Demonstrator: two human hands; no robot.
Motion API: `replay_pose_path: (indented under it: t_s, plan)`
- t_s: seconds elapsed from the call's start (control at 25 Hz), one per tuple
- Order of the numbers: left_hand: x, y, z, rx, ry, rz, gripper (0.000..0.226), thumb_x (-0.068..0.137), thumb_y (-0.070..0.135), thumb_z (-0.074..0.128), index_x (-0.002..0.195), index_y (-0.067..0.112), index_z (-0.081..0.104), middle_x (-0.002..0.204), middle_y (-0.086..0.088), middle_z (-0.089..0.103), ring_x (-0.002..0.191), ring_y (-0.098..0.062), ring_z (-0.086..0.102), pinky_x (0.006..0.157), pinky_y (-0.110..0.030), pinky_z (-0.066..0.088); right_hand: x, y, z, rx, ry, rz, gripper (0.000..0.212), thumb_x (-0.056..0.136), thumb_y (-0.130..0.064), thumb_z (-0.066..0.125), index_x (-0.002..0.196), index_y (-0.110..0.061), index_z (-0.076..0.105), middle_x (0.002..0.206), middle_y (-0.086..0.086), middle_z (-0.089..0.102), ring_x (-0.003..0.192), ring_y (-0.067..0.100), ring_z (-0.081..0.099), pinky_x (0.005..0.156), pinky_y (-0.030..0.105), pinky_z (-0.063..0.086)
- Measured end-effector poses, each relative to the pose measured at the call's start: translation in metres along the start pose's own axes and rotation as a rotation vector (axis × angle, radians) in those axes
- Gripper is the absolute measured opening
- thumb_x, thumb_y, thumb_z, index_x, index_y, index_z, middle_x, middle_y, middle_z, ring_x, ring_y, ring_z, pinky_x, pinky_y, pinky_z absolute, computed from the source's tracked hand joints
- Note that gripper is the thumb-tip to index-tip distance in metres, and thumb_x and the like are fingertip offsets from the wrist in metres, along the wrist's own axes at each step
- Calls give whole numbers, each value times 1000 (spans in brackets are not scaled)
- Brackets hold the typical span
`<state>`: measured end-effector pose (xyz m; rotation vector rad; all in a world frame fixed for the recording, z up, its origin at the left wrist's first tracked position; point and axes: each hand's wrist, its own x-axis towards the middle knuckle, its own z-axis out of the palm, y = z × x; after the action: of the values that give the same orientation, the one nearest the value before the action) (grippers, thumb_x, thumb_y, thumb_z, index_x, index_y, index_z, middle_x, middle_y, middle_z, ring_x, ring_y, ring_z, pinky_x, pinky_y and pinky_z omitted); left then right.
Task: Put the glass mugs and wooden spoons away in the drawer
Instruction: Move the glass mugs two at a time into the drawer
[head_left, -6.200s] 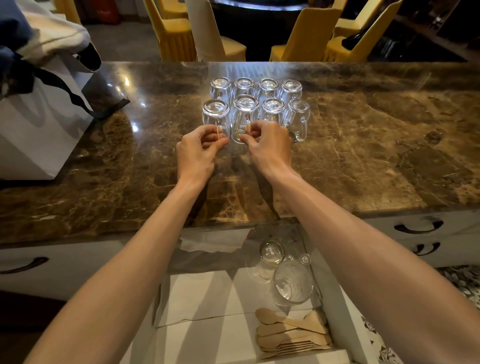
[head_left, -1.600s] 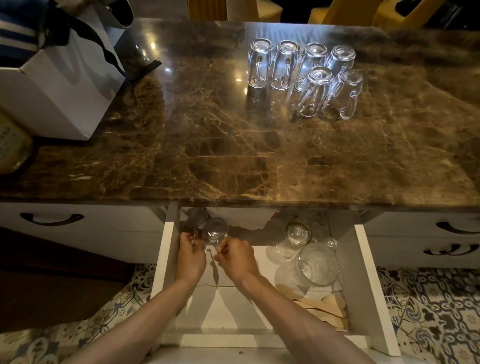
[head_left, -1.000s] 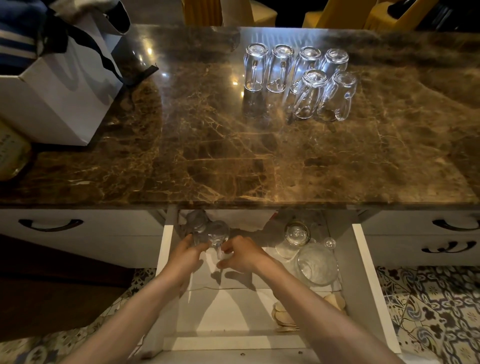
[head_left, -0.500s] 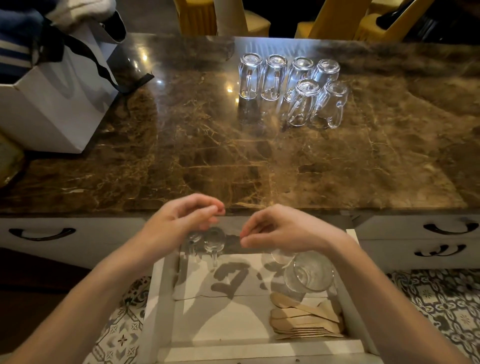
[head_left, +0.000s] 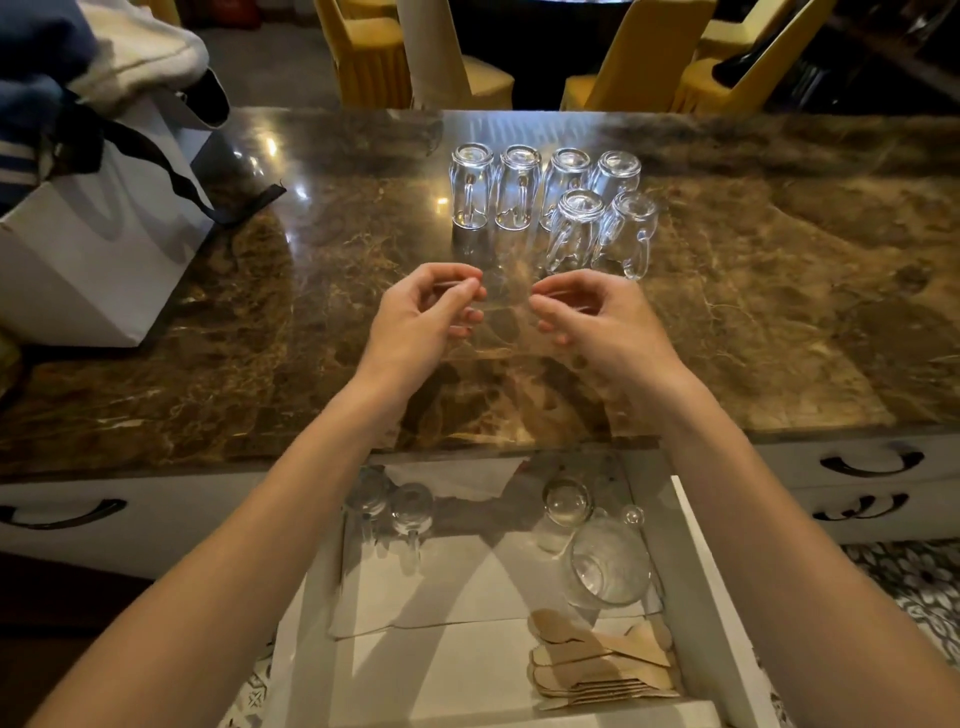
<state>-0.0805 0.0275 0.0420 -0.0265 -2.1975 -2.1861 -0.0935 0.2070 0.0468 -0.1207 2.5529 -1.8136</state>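
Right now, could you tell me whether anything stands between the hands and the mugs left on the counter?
Nothing visible does. The left hand and right hand hover empty over bare counter, just short of the two nearest upside-down mugs. The drawer below stands open, with free space on its liner.

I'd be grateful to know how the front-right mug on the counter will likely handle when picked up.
The front-right mug is clear glass, so probably fragile and smooth. It stands upside down beside its neighbour; lifting could knock them together. Its side handle should offer a firm hold.
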Motion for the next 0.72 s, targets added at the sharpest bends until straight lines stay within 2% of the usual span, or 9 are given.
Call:
replay_pose_path:
  t_s: [0.08,0.16,0.24,0.36,0.44,0.56,0.64,0.72]
  plan:
    - [16,-7,19,-10,-7,-1,11,91,12,55,96,19,63,85,3,66,71,-8,64,62,-17,51,13,8,-12,36,190,25,7,83,-19,69,88,-23,67,89,3,71,74,11,66,61,17,51]
    - [32,-14,36,-26,-5,-22,11,91,11,56,98,15,62,86,1,65,73,-9,63,62,-18,52,24,19,-26,52,309,82,10,84,-20,68,94,-20,66,94,5,70,78,14,67,61,19,53]
    - [47,-21,49,4,-1,-32,13,92,12,56,103,14,62,89,1,65,79,-9,63,67,-20,54,34,31,-41,34,385,125,19,85,-19,67,103,-14,65,100,7,70,88,19,67,70,24,56]
    - [68,-28,63,68,18,-28,22,91,16,56,113,15,61,99,0,65,89,-12,63,77,-27,56,44,44,-57,-30,490,141,27,85,-19,67,109,-9,63,106,8,68,98,23,65,89,40,54]
    - [81,-29,71,142,44,-11,28,91,17,56,119,15,60,110,-4,66,96,-16,63,87,-34,54,47,48,-63,-104,524,138,29,85,-20,67,111,-11,62,108,4,66,100,16,62,92,38,52]
    - [92,-28,83,229,32,-1,33,91,16,57,124,13,57,117,-7,65,107,-24,62,95,-41,50,54,50,-67,-174,477,128,31,86,-22,66,115,-13,61,111,2,66,96,9,57,90,29,51]
    - [96,-28,90,290,9,7,35,91,16,58,125,12,55,117,-4,64,106,-16,61,95,-35,50,59,50,-68,-194,441,131,30,86,-22,67,113,-13,62,110,1,67,93,7,57,88,27,51]
    - [99,-29,94,346,27,42,34,90,17,59,124,11,56,115,-2,64,102,-9,60,89,-20,50,64,50,-69,-196,417,146,27,85,-21,68,110,-13,64,107,2,68,92,10,59,89,30,51]
